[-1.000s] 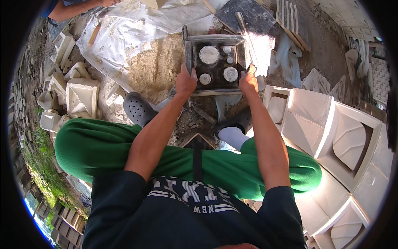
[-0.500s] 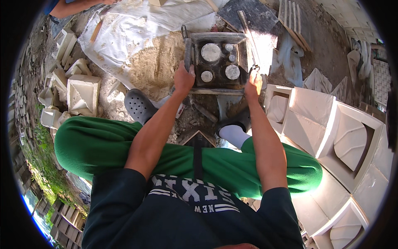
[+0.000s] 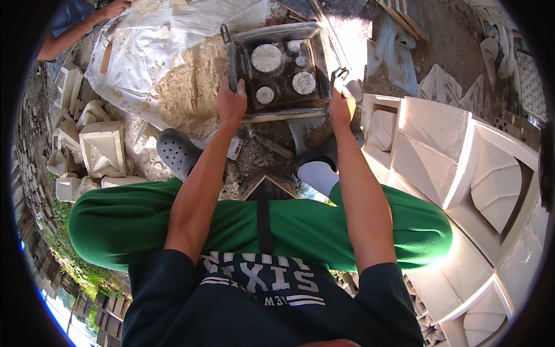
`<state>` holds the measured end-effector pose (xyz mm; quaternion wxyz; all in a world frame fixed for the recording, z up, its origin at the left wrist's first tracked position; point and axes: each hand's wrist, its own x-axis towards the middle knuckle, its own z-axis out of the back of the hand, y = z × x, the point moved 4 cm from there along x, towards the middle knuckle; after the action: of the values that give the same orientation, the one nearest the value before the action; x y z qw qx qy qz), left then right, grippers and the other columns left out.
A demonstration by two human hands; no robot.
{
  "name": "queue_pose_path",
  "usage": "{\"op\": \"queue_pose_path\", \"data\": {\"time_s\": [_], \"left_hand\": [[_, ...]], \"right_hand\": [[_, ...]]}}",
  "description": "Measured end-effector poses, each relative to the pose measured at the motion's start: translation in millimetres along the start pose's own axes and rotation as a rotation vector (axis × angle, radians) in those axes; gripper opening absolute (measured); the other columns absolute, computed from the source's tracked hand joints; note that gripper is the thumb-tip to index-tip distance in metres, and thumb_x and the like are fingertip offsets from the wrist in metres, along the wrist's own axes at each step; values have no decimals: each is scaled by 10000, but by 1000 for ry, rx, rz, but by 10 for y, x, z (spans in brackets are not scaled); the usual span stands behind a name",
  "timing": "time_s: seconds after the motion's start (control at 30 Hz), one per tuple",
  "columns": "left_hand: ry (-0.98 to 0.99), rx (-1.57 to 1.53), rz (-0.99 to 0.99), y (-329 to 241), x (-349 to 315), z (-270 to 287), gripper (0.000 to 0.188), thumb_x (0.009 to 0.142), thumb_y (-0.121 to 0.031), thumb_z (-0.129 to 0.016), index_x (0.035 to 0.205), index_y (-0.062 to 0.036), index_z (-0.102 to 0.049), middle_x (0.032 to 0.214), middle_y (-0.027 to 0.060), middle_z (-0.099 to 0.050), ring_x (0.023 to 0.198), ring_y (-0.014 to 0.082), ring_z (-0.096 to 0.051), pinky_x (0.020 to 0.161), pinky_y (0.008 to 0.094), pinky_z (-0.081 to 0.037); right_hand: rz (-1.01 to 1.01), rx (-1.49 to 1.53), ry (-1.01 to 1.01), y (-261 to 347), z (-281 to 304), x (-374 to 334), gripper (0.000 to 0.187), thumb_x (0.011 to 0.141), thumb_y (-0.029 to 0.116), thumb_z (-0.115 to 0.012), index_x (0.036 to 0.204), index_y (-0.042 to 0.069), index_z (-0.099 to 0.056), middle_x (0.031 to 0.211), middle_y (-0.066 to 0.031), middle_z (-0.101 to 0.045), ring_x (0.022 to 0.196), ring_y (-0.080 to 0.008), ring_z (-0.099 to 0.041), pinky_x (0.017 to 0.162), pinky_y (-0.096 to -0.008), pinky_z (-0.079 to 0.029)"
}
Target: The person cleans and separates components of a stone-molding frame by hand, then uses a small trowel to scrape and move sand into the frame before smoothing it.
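Dark tray mould [image 3: 283,81], 12 o'clock; your left hand [image 3: 232,104], clamped on its 8-o'clock side; right hand [image 3: 342,105], 4 o'clock, hold unclear; apparent step, steadying; next move calls for even support

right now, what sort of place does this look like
Probably an outdoor block-casting workspace: pale hollow blocks are stacked at right, a dark mould-like box is ahead, and sandy material lies by white sheeting.

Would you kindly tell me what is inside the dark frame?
Five round, pale-topped pieces show inside the dark frame; what lies beneath them is covered.
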<state>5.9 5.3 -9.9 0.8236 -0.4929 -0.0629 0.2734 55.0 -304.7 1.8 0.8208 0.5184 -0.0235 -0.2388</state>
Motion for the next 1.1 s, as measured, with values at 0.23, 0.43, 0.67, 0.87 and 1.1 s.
{"op": "queue_pose_path", "data": {"time_s": [0.23, 0.43, 0.67, 0.87, 1.1], "left_hand": [[-48, -45, 10, 54, -3, 33, 417, 909, -322, -659, 1152, 11, -595, 909, 179, -679, 821, 307, -668, 750, 409, -500], [93, -168, 230, 193, -306, 104, 463, 899, -319, -674, 1174, 41, -578, 935, 142, -670, 849, 238, -635, 792, 354, -486], [159, -284, 227, 232, -385, 27, 421, 840, -77, -598, 1245, 27, -551, 1053, 147, -663, 955, 220, -612, 892, 332, -456], [196, -403, 214, 305, -379, 41, 421, 815, 9, -559, 1236, 21, -565, 1003, 94, -664, 908, 172, -588, 858, 304, -455], [242, -356, 123, 112, -350, 265, 392, 804, -14, -569, 1193, 21, -595, 898, 26, -639, 790, 121, -547, 746, 280, -455]], "right_hand": [[-43, -586, 207, 118, -75, 217, 775, 805, 685, -578, 1223, 36, -635, 1161, -289, -598, 1137, -400, -566, 991, -448, -437], [173, -742, 137, 397, -192, 95, 773, 832, 633, -601, 1179, -58, -620, 1061, -295, -628, 1060, -404, -589, 953, -437, -440], [216, -832, 78, 375, -296, 40, 640, 896, 510, -569, 1195, -56, -590, 1046, -278, -634, 1022, -407, -584, 877, -456, -476], [282, -794, 76, 305, -327, 87, 632, 902, 500, -567, 1251, -26, -558, 1037, -306, -621, 1068, -423, -568, 895, -472, -469], [337, -785, 5, 240, -306, 115, 636, 901, 499, -570, 1217, -53, -587, 1041, -290, -638, 1071, -417, -569, 909, -460, -467]]}}
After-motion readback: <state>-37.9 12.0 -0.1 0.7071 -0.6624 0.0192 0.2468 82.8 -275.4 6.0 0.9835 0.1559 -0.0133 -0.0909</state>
